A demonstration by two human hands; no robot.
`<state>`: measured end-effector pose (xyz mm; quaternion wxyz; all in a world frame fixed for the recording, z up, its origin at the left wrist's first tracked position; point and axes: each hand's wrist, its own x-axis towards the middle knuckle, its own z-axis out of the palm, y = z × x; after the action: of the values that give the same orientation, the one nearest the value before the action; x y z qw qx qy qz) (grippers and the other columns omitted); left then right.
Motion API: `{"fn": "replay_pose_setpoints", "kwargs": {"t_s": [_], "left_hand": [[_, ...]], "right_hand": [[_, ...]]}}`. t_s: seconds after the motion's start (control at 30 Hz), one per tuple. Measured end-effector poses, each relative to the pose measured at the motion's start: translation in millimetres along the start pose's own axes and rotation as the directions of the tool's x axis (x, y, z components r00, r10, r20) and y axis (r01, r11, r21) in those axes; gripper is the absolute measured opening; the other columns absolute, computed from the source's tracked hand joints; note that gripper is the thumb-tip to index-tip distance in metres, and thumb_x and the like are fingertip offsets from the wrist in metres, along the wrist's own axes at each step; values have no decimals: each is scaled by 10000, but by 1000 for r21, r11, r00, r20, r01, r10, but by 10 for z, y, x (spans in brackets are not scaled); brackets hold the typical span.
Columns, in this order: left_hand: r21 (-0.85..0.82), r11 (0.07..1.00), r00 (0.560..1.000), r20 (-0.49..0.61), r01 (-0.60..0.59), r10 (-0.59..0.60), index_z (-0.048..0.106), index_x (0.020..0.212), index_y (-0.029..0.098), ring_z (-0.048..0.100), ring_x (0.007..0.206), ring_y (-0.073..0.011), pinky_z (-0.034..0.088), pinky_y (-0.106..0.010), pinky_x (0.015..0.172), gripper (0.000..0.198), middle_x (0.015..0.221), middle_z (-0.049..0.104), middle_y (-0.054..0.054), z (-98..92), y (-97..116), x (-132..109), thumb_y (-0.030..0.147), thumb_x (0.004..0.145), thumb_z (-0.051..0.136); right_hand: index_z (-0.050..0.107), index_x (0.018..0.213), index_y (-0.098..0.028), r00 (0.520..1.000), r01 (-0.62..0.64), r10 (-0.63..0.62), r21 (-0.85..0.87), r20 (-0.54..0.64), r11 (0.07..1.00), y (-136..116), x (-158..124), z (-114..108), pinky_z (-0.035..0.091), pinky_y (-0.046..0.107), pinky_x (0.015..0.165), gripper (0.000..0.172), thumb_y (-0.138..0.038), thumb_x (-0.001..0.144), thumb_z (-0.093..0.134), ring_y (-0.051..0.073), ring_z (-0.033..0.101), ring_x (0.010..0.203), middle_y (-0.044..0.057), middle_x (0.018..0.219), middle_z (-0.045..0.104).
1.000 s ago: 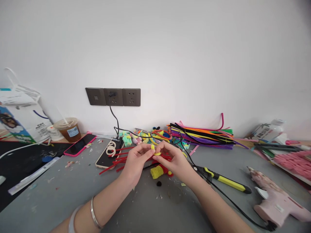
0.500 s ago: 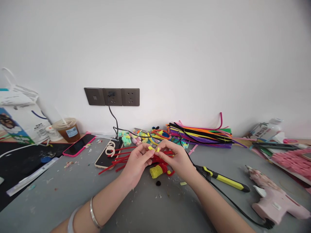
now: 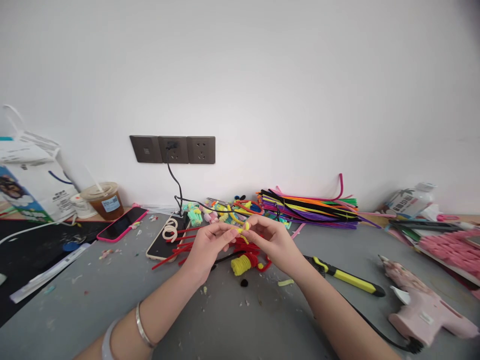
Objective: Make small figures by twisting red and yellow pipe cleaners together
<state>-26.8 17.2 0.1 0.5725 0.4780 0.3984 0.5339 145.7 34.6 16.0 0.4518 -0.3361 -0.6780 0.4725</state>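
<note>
A small bent piece of yellow pipe cleaner (image 3: 245,227) is pinched between the fingertips of both hands. My left hand (image 3: 212,245) grips its left side, with the fingers closed. On its right side, my right hand (image 3: 272,242) holds it between thumb and fingers. Just below the hands lies a coiled yellow piece (image 3: 241,265) joined to red coils. Red pipe cleaners (image 3: 165,262) spread out behind my left hand, partly hidden by it. A small black pompom (image 3: 244,283) sits on the grey table (image 3: 225,320).
Behind are a pile of small coloured pieces (image 3: 195,215) and a bundle of pipe cleaners (image 3: 311,210). To the right lie a yellow-black cutter (image 3: 348,281) and a pink glue gun (image 3: 423,305) with a black cord. Phones (image 3: 122,225) and a drink cup (image 3: 107,201) stand left.
The yellow piece has turned in my fingertips, and one end now points down. Both hands have shifted slightly, with the left fingers straighter and the right hand a little lower.
</note>
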Motion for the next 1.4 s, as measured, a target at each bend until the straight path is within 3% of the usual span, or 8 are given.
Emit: {"fn": "replay_pose_setpoints", "kwargs": {"t_s": [0.3, 0.57, 0.83, 0.97, 1.13, 1.4], "left_hand": [[32, 999, 995, 97, -26, 23, 753, 742, 179, 389, 569, -90, 294, -250, 553, 222, 633, 563, 0, -29, 118, -2, 396, 707, 783], [-202, 979, 998, -45, 37, -47, 692, 730, 170, 455, 613, -88, 350, -223, 559, 233, 682, 567, 9, 65, -4, -10, 352, 666, 823], [-179, 984, 993, -113, 5, -26, 696, 790, 175, 491, 706, -106, 414, -221, 608, 264, 770, 580, -4, 73, 8, -12, 398, 693, 799], [-102, 995, 992, -122, -16, 4, 672, 789, 173, 495, 714, -110, 428, -217, 602, 265, 777, 561, 1, 67, 21, -27, 400, 708, 784], [-17, 999, 992, -126, -33, 30, 657, 796, 161, 486, 675, -105, 404, -212, 579, 281, 735, 560, 6, 51, 6, -20, 390, 696, 785], [-2, 1000, 999, -44, 20, -20, 540, 896, 195, 449, 660, -83, 375, -209, 648, 349, 698, 561, 54, 32, 83, -12, 314, 690, 794]], "right_hand": [[591, 747, -191, 977, -196, 169, 236, 130, 952, -77, -20, -25, 422, 241, 593, 335, -486, 738, 748, 116, 500, 627, -14, 696, 552], [530, 704, -187, 983, -161, 185, 413, -17, 896, 102, -23, 183, 422, 226, 623, 335, -425, 756, 760, 102, 504, 628, -26, 655, 564], [640, 798, -186, 986, -168, 168, 279, 24, 946, 77, -10, 141, 479, 263, 680, 293, -459, 757, 738, 134, 570, 683, 3, 720, 615], [603, 770, -187, 990, -122, 135, 237, -42, 964, 65, 6, 117, 472, 259, 666, 312, -469, 753, 736, 130, 556, 673, -4, 728, 606], [576, 768, -189, 994, -95, 103, 184, -32, 978, 80, 16, 100, 455, 257, 659, 300, -452, 771, 720, 137, 553, 691, -4, 738, 588], [574, 796, -188, 997, -61, 55, 140, 51, 988, 26, 6, 17, 408, 249, 628, 278, -443, 816, 683, 123, 495, 671, -9, 750, 545]]}}
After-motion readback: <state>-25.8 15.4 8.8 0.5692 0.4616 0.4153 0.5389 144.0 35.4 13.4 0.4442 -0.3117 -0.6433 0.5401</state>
